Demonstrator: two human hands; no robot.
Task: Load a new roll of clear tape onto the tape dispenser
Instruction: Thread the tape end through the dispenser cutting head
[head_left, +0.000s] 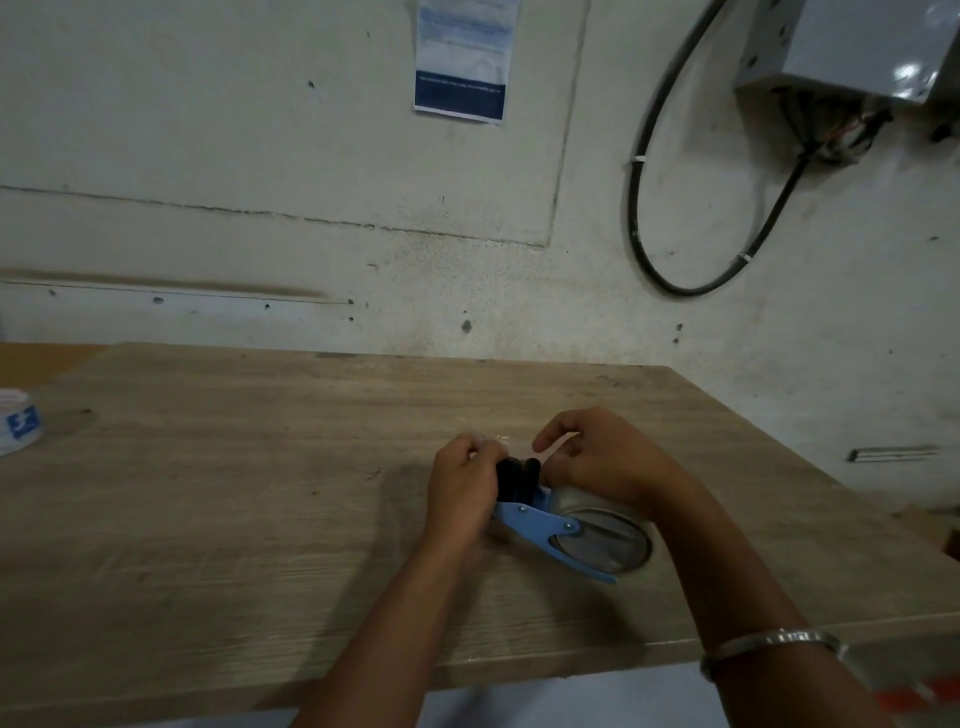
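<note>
A blue hand-held tape dispenser (540, 522) lies on the wooden table (249, 467), with a clear tape roll (608, 540) seated in it and a black roller at its far end. My left hand (462, 491) curls around the dispenser's front end beside the black roller and pinches a clear strip of tape (493, 441). My right hand (592, 460) is on the other side of the roller, fingers bent over the same tape end; its exact hold is hidden.
A white tape roll with a blue logo (18, 426) sits at the table's far left edge. A black cable (644, 218) loops down the wall from a grey box (857, 47). The table's front edge runs just below my forearms.
</note>
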